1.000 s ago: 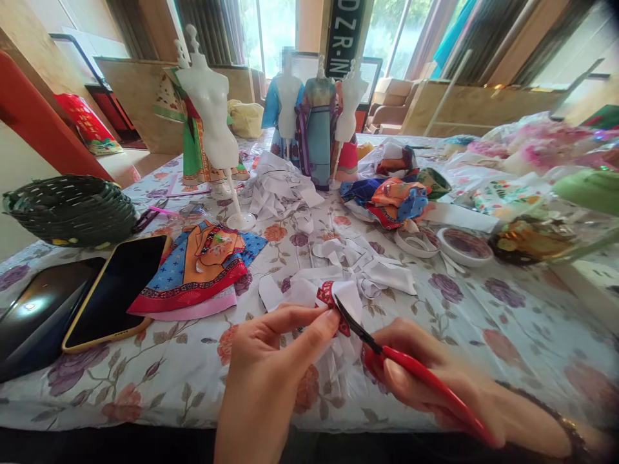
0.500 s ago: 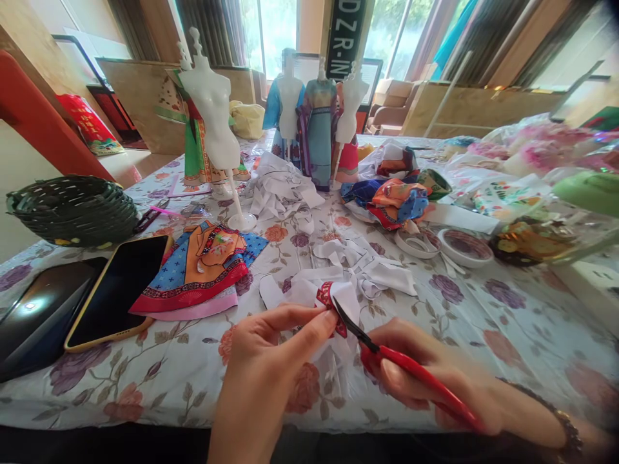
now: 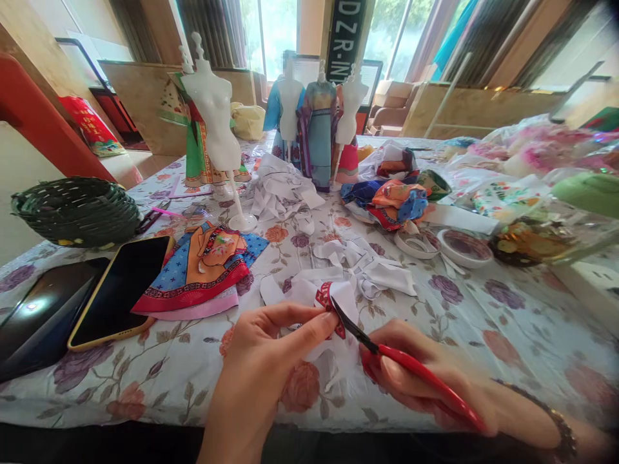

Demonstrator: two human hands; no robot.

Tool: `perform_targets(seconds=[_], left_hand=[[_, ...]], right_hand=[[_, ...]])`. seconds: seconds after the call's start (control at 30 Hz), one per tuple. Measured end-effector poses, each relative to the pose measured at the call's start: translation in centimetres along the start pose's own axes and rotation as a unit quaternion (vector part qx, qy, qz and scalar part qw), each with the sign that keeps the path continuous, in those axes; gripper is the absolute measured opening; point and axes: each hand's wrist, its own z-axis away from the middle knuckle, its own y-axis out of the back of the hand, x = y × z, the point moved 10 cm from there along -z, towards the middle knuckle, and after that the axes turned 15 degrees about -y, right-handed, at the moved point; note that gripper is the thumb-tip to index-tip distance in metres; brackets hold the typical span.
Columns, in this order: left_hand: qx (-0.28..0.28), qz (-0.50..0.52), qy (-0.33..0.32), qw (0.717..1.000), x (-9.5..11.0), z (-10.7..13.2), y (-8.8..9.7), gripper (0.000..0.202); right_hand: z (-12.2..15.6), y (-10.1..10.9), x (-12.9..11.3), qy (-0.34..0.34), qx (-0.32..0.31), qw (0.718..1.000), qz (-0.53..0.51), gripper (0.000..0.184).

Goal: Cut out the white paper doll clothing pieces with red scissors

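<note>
My left hand (image 3: 271, 357) pinches a small piece of white cloth with a red patterned edge (image 3: 333, 299) between thumb and fingers, just above the table's near edge. My right hand (image 3: 425, 377) grips red-handled scissors (image 3: 411, 367), and their dark blades reach into the cloth piece at its red edge. White cloth scraps (image 3: 367, 267) lie on the floral tablecloth (image 3: 483, 322) right behind my hands.
A folded blue, orange and red fabric (image 3: 203, 267), a phone (image 3: 120, 290) and a dark tablet (image 3: 33, 316) lie at left, with a dark woven basket (image 3: 77, 209) behind. White doll mannequins (image 3: 215, 122), some dressed (image 3: 316, 129), stand at the back. Colourful fabrics (image 3: 394, 196) and small dishes (image 3: 464, 245) lie at right.
Both hands have stayed close together at the cloth piece; they sit slightly lower in view, and the loose white cloth hanging below the piece has shifted a little.
</note>
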Motion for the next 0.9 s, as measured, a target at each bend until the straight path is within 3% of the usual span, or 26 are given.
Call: perform_targets(seconds=[0.43,0.67,0.9], left_hand=[[-0.004,0.022,0.015,1.0,-0.3,0.01,-0.33,0.008],[-0.016,0.032,0.019,0.999,-0.47,-0.23,-0.5,0.009],[-0.062,0.051,0.014,0.997,-0.7,-0.7,-0.73,0.013]], right_hand=[[-0.09,-0.03,-0.38,0.018,0.001,1.0,0.011,0.065],[-0.12,0.04,-0.32,-0.01,0.006,1.0,0.008,0.066],[-0.39,-0.05,-0.2,-0.01,0.002,1.0,-0.005,0.072]])
